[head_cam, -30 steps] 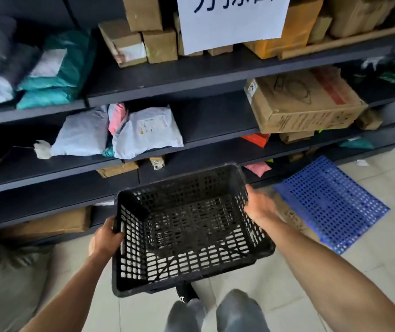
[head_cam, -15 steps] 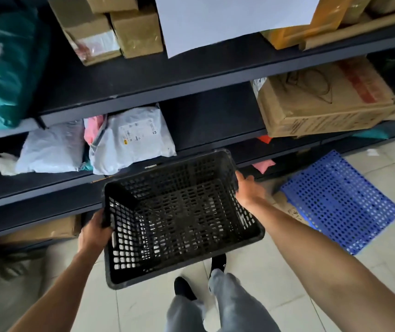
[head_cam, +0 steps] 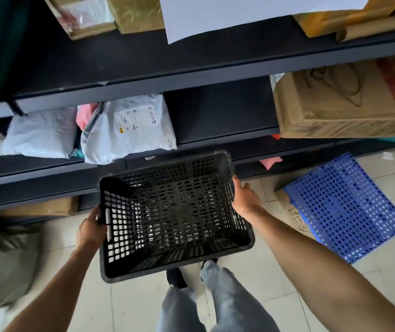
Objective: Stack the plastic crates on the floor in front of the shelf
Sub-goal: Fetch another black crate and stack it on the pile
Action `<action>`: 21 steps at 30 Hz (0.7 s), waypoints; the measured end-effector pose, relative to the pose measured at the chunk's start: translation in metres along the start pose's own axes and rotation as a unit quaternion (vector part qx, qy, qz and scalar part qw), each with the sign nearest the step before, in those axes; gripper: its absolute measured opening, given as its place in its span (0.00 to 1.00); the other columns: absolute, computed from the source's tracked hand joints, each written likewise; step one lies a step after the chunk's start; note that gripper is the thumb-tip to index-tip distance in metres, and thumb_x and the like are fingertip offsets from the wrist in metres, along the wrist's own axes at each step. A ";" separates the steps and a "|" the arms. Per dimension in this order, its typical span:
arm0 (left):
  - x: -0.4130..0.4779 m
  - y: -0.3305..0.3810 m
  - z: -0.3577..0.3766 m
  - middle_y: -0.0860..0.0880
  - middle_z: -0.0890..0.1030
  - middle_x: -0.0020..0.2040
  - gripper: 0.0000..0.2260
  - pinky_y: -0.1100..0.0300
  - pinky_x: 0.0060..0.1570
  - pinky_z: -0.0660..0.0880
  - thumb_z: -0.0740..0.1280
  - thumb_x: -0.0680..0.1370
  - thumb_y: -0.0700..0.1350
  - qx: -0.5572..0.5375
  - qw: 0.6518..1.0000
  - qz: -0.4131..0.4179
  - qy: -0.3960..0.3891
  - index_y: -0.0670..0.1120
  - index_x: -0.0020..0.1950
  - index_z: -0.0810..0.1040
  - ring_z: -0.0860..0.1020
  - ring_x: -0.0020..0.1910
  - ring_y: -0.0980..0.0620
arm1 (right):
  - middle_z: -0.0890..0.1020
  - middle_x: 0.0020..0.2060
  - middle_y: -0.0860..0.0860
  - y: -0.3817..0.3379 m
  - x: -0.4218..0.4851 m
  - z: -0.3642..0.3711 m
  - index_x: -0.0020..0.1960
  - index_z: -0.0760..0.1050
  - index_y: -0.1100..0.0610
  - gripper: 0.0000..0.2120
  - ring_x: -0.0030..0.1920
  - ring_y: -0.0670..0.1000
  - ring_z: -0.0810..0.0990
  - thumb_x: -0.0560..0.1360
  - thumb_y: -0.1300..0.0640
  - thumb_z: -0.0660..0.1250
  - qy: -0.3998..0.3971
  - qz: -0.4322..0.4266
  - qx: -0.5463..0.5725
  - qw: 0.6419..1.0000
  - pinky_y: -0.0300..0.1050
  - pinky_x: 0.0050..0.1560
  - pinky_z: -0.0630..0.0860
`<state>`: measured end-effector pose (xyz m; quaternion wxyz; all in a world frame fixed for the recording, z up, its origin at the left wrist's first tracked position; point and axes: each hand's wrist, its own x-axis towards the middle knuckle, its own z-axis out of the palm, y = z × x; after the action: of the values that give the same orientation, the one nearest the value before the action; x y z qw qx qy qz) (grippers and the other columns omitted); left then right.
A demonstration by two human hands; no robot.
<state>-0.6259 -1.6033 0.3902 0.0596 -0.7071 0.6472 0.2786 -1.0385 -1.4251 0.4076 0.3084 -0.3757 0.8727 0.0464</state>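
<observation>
I carry an empty black perforated plastic crate (head_cam: 175, 212) above the tiled floor, just in front of the dark shelf (head_cam: 191, 75). My left hand (head_cam: 91, 230) grips its left rim near the handle slot. My right hand (head_cam: 245, 200) grips the right rim. A blue perforated plastic crate (head_cam: 345, 207) lies on the floor to the right, tilted against flattened cardboard. My legs and shoes show under the black crate.
The shelf holds white mailer bags (head_cam: 124, 128), a large cardboard box (head_cam: 345, 104) and small boxes (head_cam: 110, 15) above. A white paper sign (head_cam: 239, 13) hangs at the top. A grey sack (head_cam: 0, 264) sits on the floor at left.
I have stepped closer to the shelf with the black crate held in both hands; the shelf and parcels now fill more of the view. My grip is unchanged.
</observation>
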 end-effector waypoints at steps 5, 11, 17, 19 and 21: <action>-0.004 0.004 0.002 0.37 0.83 0.55 0.30 0.46 0.45 0.77 0.61 0.75 0.38 0.007 1.000 -0.010 0.004 0.60 0.75 0.65 0.81 0.50 0.35 | 0.70 0.65 0.62 0.004 0.002 0.002 0.80 0.45 0.47 0.40 0.57 0.61 0.78 0.77 0.59 0.66 -0.008 -0.005 0.005 1.000 0.53 0.54 0.76; -0.012 0.008 0.007 0.38 0.78 0.56 0.37 0.48 0.43 0.77 0.59 0.72 0.37 0.032 0.999 -0.020 -0.004 0.66 0.75 0.57 0.79 0.46 0.36 | 0.68 0.67 0.63 0.004 0.001 0.007 0.80 0.46 0.49 0.40 0.59 0.62 0.77 0.77 0.60 0.66 -0.007 0.005 0.006 1.000 0.54 0.56 0.76; -0.009 0.009 0.000 0.38 0.77 0.59 0.37 0.44 0.50 0.79 0.60 0.74 0.39 0.012 0.999 -0.010 -0.048 0.63 0.78 0.53 0.80 0.50 0.35 | 0.65 0.71 0.64 0.002 -0.002 0.004 0.81 0.41 0.48 0.41 0.63 0.63 0.75 0.78 0.59 0.64 -0.018 0.014 -0.009 1.000 0.54 0.60 0.74; -0.014 0.010 -0.001 0.39 0.76 0.57 0.36 0.43 0.53 0.79 0.60 0.73 0.38 -0.022 0.998 -0.006 -0.056 0.63 0.77 0.55 0.79 0.52 0.35 | 0.64 0.72 0.63 -0.004 -0.006 0.003 0.81 0.42 0.47 0.41 0.65 0.62 0.74 0.78 0.59 0.64 -0.029 0.034 0.000 0.999 0.54 0.61 0.74; -0.020 0.016 -0.001 0.40 0.72 0.61 0.34 0.44 0.61 0.74 0.59 0.72 0.36 -0.061 0.998 -0.003 -0.033 0.59 0.75 0.61 0.74 0.59 0.37 | 0.66 0.71 0.62 -0.010 -0.011 0.001 0.81 0.47 0.48 0.38 0.65 0.62 0.73 0.78 0.58 0.63 -0.014 0.051 0.010 0.999 0.53 0.62 0.74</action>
<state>-0.6405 -1.5891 0.4047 0.0390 -0.7020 0.6244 0.3403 -1.0259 -1.4251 0.4146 0.3218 -0.3269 0.8867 0.0587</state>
